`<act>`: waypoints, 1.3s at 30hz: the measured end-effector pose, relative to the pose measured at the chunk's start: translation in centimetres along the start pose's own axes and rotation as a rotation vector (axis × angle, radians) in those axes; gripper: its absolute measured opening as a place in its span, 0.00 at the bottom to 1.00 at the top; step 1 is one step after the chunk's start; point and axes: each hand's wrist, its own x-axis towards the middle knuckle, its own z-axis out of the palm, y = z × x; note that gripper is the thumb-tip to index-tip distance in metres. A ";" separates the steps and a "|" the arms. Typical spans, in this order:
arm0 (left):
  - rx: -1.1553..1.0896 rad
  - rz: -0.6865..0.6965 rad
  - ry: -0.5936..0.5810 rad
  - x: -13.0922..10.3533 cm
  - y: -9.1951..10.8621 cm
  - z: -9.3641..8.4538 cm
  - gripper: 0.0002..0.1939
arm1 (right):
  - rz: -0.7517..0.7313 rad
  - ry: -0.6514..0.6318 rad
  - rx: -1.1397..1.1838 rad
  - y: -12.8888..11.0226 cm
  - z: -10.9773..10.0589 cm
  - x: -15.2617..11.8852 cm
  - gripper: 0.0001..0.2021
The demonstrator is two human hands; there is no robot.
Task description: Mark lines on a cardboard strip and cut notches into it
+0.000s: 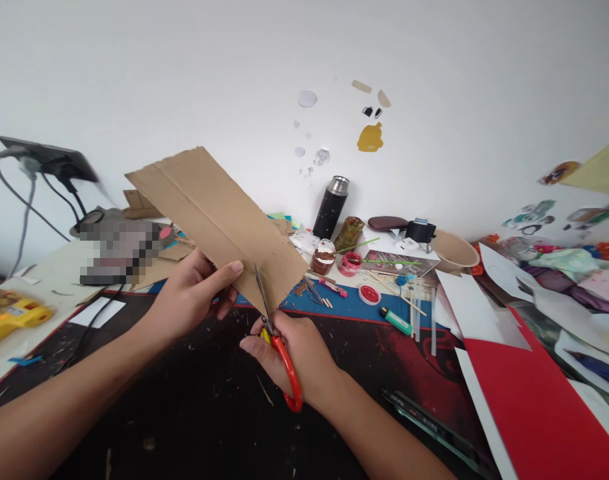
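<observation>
A long tan piece of cardboard (229, 207) with a crease along its length is held up at a slant above the desk. My left hand (197, 287) grips its lower edge, thumb on the near face and fingers behind. Closed around red-handled scissors (288, 373) is my right hand (299, 350). The scissors' blades point up and lie across the lower corner of the cardboard, one blade showing in front of it. Part of the handle is covered by my fingers.
A dark mat (194, 407) covers the desk, scattered with scraps. Behind stand a black thermos (331, 208) and small paint jars (324, 257). A green marker (397, 321) lies to the right, near red paper (529, 400). A yellow glue gun (17, 320) is at the left.
</observation>
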 end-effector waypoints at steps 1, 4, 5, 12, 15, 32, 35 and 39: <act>0.007 0.002 -0.004 0.0 -0.1 -0.1 0.27 | 0.004 -0.003 0.006 0.0 0.0 0.0 0.19; 0.024 0.015 -0.024 0.1 -0.3 -0.2 0.27 | 0.009 -0.015 0.013 -0.1 -0.1 0.1 0.19; 0.026 0.019 -0.026 0.1 -0.3 -0.2 0.27 | 0.009 -0.020 0.013 -0.1 -0.1 0.1 0.19; -0.008 -0.008 -0.008 0.1 -0.6 0.1 0.27 | 0.058 -0.034 -0.020 0.1 0.2 0.2 0.20; -0.012 -0.032 0.013 0.2 -0.9 0.1 0.28 | 0.059 -0.030 -0.045 0.0 0.1 0.2 0.19; -0.097 -0.069 0.075 0.4 -1.4 0.7 0.23 | 0.069 0.064 -0.164 -0.6 0.8 0.4 0.15; -0.115 -0.063 0.069 0.4 -1.3 0.8 0.23 | 0.078 0.067 -0.192 -0.7 1.0 0.4 0.14; -0.122 -0.057 0.069 0.4 -1.2 0.8 0.22 | 0.089 0.063 -0.210 -0.8 1.1 0.3 0.13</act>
